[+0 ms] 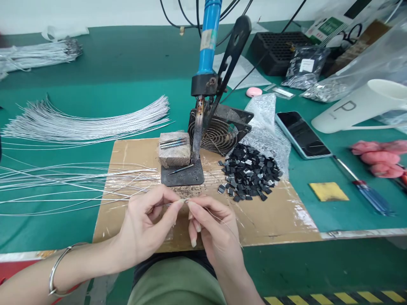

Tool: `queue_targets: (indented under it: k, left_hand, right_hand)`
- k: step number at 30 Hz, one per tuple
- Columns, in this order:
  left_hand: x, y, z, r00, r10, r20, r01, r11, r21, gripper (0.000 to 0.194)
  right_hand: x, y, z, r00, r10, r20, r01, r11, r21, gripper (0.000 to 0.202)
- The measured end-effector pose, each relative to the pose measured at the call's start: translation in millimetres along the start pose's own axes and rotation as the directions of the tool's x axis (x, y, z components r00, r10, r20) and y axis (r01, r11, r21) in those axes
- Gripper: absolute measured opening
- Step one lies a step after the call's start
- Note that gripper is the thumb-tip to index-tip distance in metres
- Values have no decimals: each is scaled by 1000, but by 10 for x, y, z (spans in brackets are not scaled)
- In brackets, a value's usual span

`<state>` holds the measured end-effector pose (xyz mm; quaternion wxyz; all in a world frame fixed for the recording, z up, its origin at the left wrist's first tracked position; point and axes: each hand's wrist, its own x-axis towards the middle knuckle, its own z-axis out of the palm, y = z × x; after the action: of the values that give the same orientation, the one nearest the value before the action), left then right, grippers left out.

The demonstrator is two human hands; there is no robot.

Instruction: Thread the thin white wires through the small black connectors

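Observation:
My left hand [148, 226] is closed, thumb and forefinger pinching the end of a thin white wire [164, 205]. Almost touching it, my right hand [218, 228] is also closed in a pinch, with a very fine wire strand [235, 234] trailing across its palm side. Whether the two wires meet between the fingertips is too small to tell. Both hands are above a cardboard sheet [270, 224]. Straight ahead, a blue-handled soldering iron [210, 46] points down at a dark metal plate [195, 174]. Loose white wires [79, 186] lie at the left.
A pile of small black connectors [251, 173] lies on the right of the cardboard. Behind the iron are a fan [219, 133] and a grey block [173, 156]. A thick wire bundle [92, 123] lies left; a phone [303, 135], yellow sponge [329, 192] and screwdriver [372, 197] lie right.

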<state>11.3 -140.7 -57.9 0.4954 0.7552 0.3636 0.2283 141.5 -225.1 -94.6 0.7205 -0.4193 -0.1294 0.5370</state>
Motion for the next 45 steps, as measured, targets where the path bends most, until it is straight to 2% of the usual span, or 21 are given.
queue_targets:
  k: [7,18,30,37,42,45]
  left_hand:
    - [-18,-26,-14,1000,22,3,-22,999,28,20]
    - [16,37,-33,991,129,20,-131,987,92,16]
    - [15,2,-11,997,73,-15,-72,995,65,17]
    - [14,-38,-1,986,161,-41,-155,981,117,13]
    - [-11,-40,-21,951,307,-38,-292,932,212,15]
    - [-8,-37,-28,939,344,-25,-328,912,246,17]
  right_hand:
    - [14,-21,14,1000,6,14,-6,999,33,9]
    - [39,-95,-98,991,109,80,-109,994,-6,11]
    - [29,-72,-73,994,67,89,-69,997,19,9]
    - [31,-53,-47,996,56,64,-58,998,38,11]
    - [31,-73,-37,996,72,54,-75,996,41,13]
    - [41,-92,-36,995,86,51,-88,996,29,14]
